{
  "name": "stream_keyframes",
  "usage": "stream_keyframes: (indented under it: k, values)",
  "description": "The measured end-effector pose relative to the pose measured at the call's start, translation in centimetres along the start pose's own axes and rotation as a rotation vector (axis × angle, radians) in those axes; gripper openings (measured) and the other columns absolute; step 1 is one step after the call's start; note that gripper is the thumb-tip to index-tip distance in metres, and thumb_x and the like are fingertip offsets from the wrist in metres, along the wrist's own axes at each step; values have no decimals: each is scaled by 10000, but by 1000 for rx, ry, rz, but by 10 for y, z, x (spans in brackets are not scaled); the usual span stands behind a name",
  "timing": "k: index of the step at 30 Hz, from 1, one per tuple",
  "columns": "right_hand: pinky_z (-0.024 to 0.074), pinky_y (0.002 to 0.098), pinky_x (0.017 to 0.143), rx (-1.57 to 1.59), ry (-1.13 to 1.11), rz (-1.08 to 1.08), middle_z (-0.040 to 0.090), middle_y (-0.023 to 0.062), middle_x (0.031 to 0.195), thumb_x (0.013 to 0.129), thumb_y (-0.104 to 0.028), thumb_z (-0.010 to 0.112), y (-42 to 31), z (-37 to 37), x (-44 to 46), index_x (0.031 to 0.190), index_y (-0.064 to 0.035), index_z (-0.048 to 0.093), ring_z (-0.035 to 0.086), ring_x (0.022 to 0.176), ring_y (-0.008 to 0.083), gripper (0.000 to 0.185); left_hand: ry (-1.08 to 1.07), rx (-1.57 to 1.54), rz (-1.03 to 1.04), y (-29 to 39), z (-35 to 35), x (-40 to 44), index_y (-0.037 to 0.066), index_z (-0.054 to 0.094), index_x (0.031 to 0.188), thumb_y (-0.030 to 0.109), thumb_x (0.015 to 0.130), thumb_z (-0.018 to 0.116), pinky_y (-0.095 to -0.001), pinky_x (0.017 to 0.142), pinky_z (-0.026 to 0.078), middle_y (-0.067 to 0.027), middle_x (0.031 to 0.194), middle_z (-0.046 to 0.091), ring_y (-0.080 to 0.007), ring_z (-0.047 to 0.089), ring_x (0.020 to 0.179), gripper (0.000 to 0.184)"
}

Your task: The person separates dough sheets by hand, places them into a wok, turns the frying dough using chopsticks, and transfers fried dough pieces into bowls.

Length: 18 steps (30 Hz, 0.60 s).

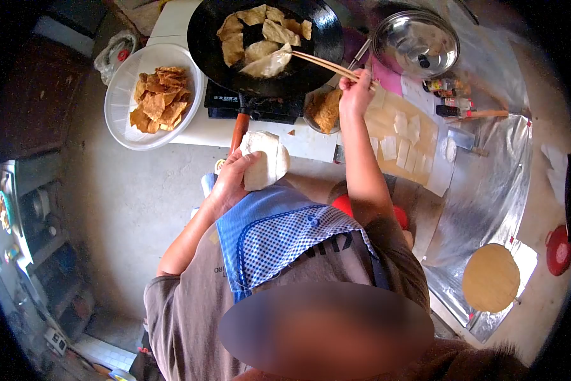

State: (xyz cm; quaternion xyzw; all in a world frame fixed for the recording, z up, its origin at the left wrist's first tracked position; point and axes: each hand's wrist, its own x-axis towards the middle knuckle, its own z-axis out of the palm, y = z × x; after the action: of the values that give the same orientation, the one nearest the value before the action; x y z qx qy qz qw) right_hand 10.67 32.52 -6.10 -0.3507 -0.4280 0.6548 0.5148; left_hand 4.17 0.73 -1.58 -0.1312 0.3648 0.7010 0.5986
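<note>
My right hand (356,95) grips a pair of wooden chopsticks (323,61). Their tips touch a pale dough piece (269,65) at the near side of a black wok (203,47). Several other flat pieces, pale to light golden, lie in the wok. Below the wok, close to its orange-brown handle (239,131), my left hand (238,171) is closed around a white folded pad (266,160). Whether the pad is cloth or stacked dough I cannot tell.
A white plastic basin (115,95) holds browned fried pieces. The wok sits on a black cooker (225,105). Near my right wrist are a bowl of brown food (323,108), a board (377,120) with pale dough strips, a steel bowl (441,63), and several bottles (447,86).
</note>
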Motion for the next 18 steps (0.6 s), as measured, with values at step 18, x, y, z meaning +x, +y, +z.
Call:
stream_keyframes:
  k: [18]
  values:
    - [373, 272, 405, 47, -114, -382, 522, 73, 611, 953, -298, 468, -74, 20, 2, 774, -52, 492, 509, 481, 167, 305, -24, -7, -9, 4, 5, 4, 34, 505, 1148, 97, 883, 556, -359, 759, 561, -103, 1006, 635, -206, 653, 858, 277]
